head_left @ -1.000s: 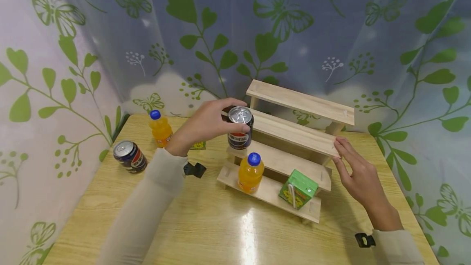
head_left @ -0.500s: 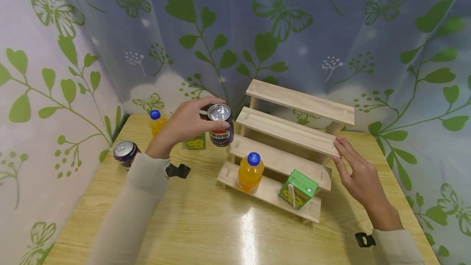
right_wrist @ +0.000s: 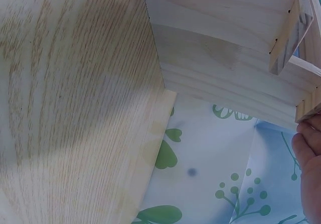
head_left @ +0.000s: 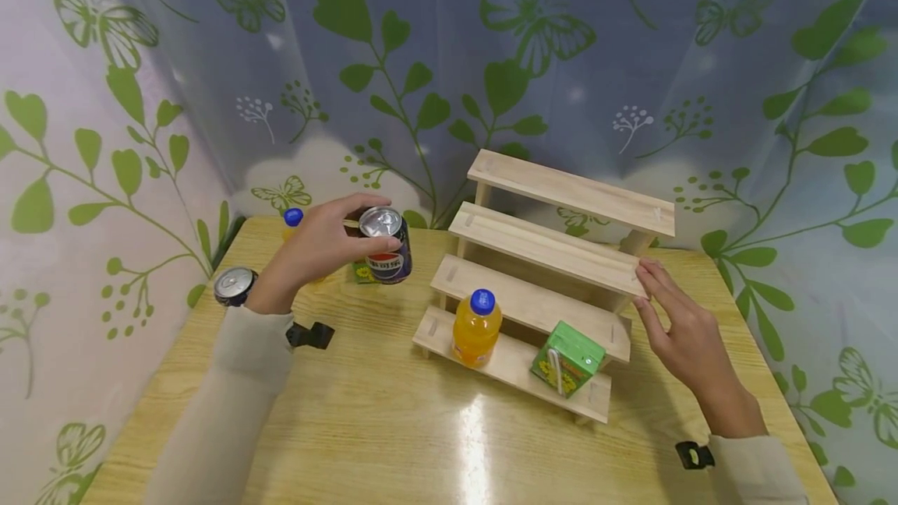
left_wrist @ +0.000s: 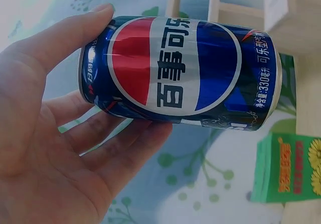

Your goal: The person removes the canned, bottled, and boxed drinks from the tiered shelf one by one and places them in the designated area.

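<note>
My left hand (head_left: 319, 244) grips a dark blue soda can (left_wrist: 175, 71) between thumb and fingers, left of the wooden tiered shelf (head_left: 550, 248). In the head view the can is upright and overlaps a green drink carton (head_left: 363, 271) behind it. My right hand (head_left: 677, 326) touches the right end of the shelf's second board from the top, fingers nearly straight. On the shelf's lowest board stand an orange juice bottle (head_left: 478, 330) with a blue cap and a green drink carton with a straw (head_left: 568, 361).
A second soda can (head_left: 235, 284) stands at the table's left, partly hidden by my left wrist. Behind my left hand another juice bottle shows its blue cap (head_left: 293, 217). A patterned curtain (head_left: 435, 61) hangs behind the wooden table (head_left: 365, 411).
My left hand has carried the soda can leftward, away from the shelf's left end toward the carton on the table. My right hand has stayed at the shelf.
</note>
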{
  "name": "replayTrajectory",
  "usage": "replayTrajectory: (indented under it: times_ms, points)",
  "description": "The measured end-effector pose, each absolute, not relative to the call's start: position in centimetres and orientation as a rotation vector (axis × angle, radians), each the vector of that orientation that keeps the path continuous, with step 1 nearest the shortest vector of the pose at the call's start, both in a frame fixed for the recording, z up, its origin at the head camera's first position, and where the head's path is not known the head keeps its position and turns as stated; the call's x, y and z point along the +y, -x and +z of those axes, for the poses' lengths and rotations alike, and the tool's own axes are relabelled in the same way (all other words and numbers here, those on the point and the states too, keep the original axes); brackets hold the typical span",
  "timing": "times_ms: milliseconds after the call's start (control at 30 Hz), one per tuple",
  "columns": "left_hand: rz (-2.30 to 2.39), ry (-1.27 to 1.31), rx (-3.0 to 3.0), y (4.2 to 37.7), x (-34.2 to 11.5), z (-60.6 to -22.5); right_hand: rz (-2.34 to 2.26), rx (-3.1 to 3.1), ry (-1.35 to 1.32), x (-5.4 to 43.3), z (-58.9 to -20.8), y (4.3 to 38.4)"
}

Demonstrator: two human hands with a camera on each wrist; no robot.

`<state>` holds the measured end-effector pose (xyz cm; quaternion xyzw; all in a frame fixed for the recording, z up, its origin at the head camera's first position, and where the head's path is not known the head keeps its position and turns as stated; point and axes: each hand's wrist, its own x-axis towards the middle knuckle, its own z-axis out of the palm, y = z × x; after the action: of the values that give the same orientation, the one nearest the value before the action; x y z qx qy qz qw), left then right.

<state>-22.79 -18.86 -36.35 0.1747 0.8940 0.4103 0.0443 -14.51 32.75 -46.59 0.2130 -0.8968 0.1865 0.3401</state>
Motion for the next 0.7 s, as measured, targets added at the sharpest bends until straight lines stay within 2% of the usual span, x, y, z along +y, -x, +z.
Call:
replayTrajectory:
  times_ms: [700]
  points:
    - [1.143,-0.343,2.797,20.8,-23.7,-39.2,0.502,-2.326,-0.548,32.7,-46.7,14.6]
